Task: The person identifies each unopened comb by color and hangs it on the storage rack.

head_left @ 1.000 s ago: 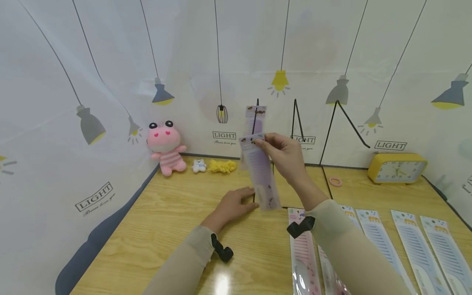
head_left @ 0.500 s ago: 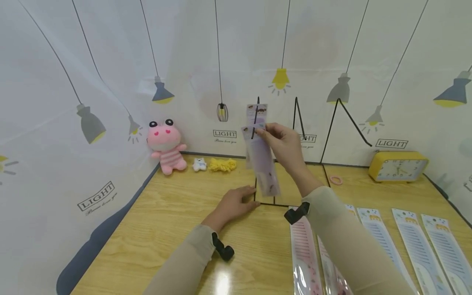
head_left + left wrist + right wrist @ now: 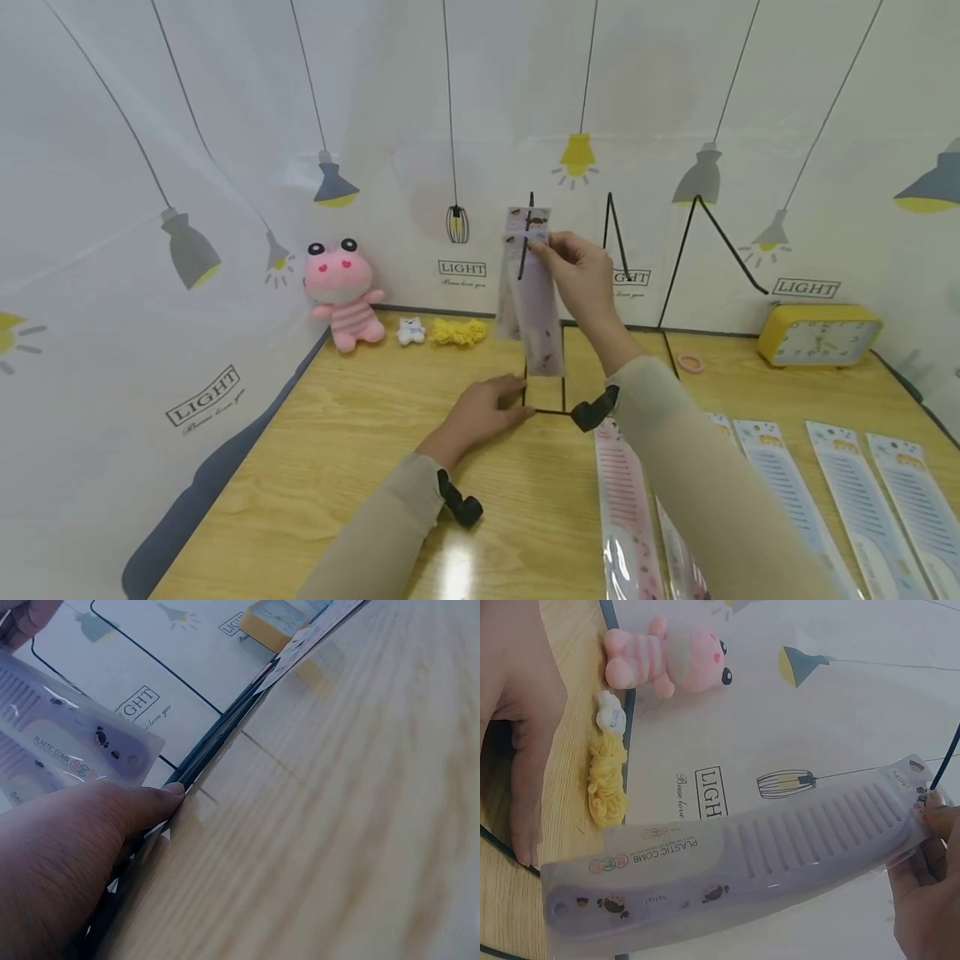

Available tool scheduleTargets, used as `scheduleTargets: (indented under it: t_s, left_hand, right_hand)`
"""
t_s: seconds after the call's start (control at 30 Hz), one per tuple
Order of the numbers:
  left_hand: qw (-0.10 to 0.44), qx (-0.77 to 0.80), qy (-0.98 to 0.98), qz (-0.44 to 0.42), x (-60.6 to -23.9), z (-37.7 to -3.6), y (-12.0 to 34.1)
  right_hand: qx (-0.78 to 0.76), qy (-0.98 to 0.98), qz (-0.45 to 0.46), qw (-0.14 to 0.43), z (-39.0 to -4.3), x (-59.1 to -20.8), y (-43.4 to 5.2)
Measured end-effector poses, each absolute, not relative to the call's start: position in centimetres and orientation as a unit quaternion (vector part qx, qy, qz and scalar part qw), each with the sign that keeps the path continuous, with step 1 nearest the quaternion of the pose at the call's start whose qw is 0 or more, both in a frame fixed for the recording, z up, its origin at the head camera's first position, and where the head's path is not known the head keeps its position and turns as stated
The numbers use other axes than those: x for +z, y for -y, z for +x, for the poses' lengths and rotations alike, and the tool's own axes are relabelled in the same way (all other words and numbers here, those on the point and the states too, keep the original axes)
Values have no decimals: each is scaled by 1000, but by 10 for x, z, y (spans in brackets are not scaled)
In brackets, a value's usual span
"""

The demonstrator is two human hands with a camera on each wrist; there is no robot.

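Observation:
In the head view, my right hand (image 3: 585,271) pinches the top of a packaged purple comb (image 3: 542,312) between thumb and fingers. Its header is at a prong of the black wire rack (image 3: 615,225), and the prong's front end shows before the package. Another purple comb package (image 3: 507,304) hangs just behind, partly covered. Low on the table, my left hand (image 3: 480,417) rests at the rack's base with extended fingers. Its thumb (image 3: 154,804) touches the dark base wire in the left wrist view. From the right wrist view, the held comb (image 3: 780,859) lies in clear packaging.
Pink comb packages (image 3: 628,500) and blue ones (image 3: 862,492) lie at the right front. Along the back stand a pink plush toy (image 3: 345,292), a small white bear (image 3: 410,331), yellow yarn (image 3: 459,332), a pink ring (image 3: 690,362) and a yellow clock (image 3: 821,335).
My right hand has moved up and back along the prong with the front comb package, closer to the one behind. The left hand stays at the base.

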State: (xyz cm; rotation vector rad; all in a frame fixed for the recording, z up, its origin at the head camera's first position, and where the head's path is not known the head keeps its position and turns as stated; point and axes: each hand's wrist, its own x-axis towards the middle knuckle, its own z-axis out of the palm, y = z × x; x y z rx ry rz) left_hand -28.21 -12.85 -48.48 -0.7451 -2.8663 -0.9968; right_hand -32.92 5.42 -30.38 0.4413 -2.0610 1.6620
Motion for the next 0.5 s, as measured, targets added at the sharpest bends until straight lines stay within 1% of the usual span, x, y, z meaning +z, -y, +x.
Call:
scheduleTargets:
  t_s: [0.5]
  left_hand:
    - [5, -310, 922, -232, -483, -282, 127]
  right_hand:
    - [588, 755, 151, 249, -349, -303, -53]
